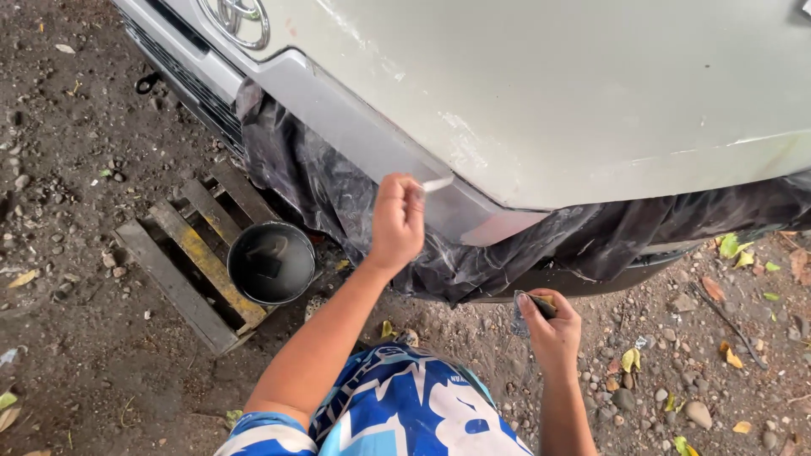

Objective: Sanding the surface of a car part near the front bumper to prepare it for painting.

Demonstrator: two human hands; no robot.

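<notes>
Left hand is raised to the vehicle's front panel, fingers pinched around a small pale strip – prob. sandpaper – laid flat on the grey strip along the panel's lower edge so it bears evenly. Right hand hangs low by the knee, fingers closed on a folded dark pad and clear wrap, kept off the surface. Black plastic sheet drapes the bumper below as masking – a black bucket with liquid sits on the wooden pallet within left-hand reach.

one bucket, one pallet
</notes>
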